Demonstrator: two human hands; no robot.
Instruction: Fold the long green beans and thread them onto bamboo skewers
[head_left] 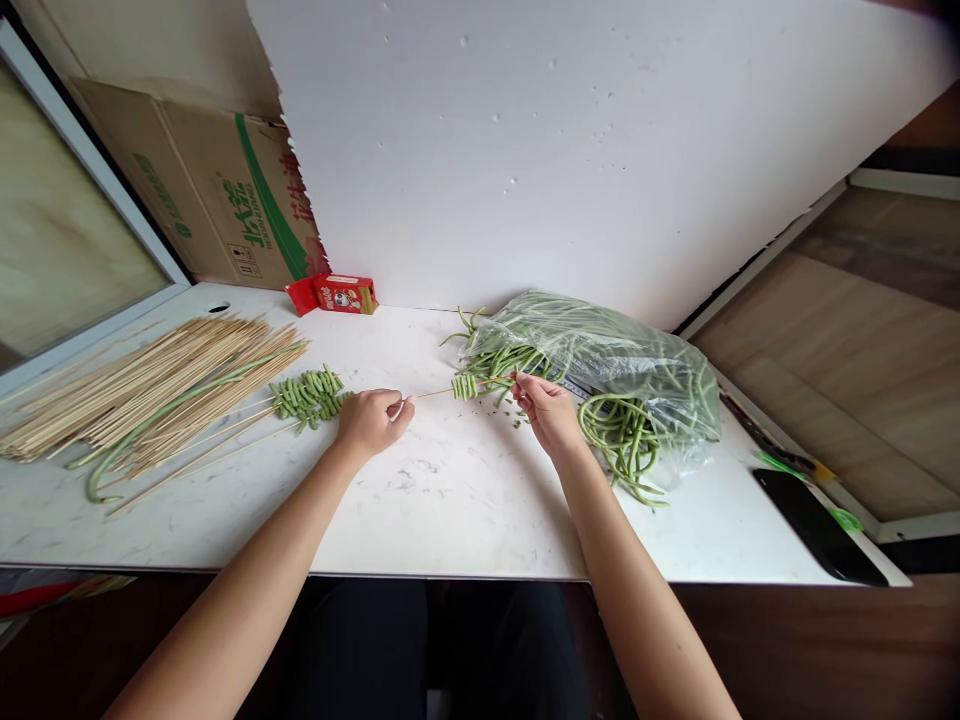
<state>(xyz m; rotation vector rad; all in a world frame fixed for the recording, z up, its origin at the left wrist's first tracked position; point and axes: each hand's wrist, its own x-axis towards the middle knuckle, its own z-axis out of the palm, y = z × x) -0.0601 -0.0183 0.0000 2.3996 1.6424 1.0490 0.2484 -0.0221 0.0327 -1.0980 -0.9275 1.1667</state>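
Note:
A thin wooden skewer (pixel 431 393) spans the space between my two hands, with several short folds of green bean (pixel 464 387) threaded on it nearer the right end. My left hand (pixel 375 418) pinches the skewer's left end. At the other end, the fingertips of my right hand (pixel 546 408) are closed on the skewer. Left of my left hand lie skewers loaded with green bean folds (pixel 309 396). A large pile of bare skewers (pixel 150 385) spreads over the left of the table, one long bean (pixel 180 400) on top. Long green beans (pixel 622 435) lie beside my right hand.
A clear plastic bag of beans (pixel 600 340) rests on the white table (pixel 450 510) at the back right. A red box (pixel 346 295) stands near the white board (pixel 525 150), by a carton (pixel 225 200). At far right are a black phone (pixel 819 525) and scissors (pixel 780 452).

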